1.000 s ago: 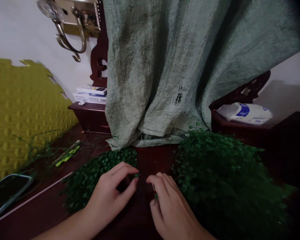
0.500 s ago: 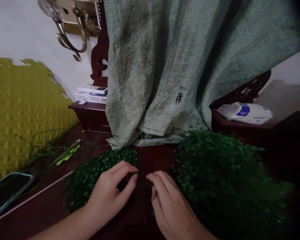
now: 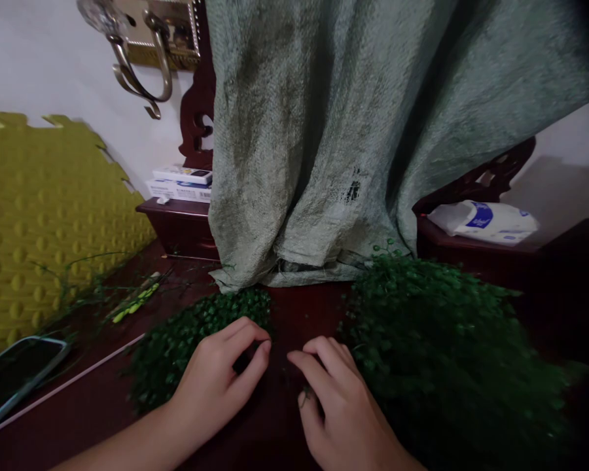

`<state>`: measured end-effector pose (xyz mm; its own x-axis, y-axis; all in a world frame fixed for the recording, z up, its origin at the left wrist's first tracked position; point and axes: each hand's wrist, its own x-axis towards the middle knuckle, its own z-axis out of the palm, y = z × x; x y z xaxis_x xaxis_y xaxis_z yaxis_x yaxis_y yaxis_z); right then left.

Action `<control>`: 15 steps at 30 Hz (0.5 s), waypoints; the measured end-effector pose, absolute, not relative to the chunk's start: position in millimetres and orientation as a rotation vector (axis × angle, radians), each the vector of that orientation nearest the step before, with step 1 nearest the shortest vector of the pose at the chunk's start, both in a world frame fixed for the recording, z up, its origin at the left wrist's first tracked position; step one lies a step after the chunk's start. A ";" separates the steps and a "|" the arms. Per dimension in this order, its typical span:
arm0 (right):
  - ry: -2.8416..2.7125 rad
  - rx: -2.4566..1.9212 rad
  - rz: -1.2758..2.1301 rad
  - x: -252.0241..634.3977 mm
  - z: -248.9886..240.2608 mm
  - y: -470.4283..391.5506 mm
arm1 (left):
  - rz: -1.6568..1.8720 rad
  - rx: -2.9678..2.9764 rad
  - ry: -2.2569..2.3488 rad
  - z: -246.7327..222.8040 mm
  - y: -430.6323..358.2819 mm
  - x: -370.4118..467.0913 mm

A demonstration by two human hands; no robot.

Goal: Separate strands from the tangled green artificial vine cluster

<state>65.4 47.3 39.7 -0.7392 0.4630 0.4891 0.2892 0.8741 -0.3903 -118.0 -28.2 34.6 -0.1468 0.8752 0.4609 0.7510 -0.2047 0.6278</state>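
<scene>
My left hand (image 3: 228, 363) is closed in a pinch, thumb and forefinger tips together; anything between them is too small to make out. Just behind it spreads a low heap of small green round pieces (image 3: 191, 340), like plucked berries or buds. Opposite, my right hand (image 3: 336, 399) has its forefinger stretched out and its thumb apart from it. A tiny green sprig (image 3: 305, 394) shows at the right thumb tip. Beside this hand rises a large mound of leafy green stems (image 3: 446, 347), some with little round heads. Both hands hover over the dark red wooden surface (image 3: 304, 314).
A grey-green woven sack (image 3: 314, 144) hangs down behind. At left are loose stems (image 3: 91, 288), a yellow-green object (image 3: 136, 302), a phone (image 3: 19, 373), a pale cable (image 3: 73, 383) and a yellow foam mat (image 3: 44, 216). Boxes (image 3: 181, 186) and a tissue pack (image 3: 491, 221) sit farther back.
My right forefinger and thumb have spread apart, and the thumb with its sprig has dropped lower. The green bit seen at my left fingertips no longer shows.
</scene>
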 end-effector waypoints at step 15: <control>-2.683 -0.708 0.118 65.3 20.2 56.2 | 1.131 1.991 2.023 35.4 -24.8 -121.4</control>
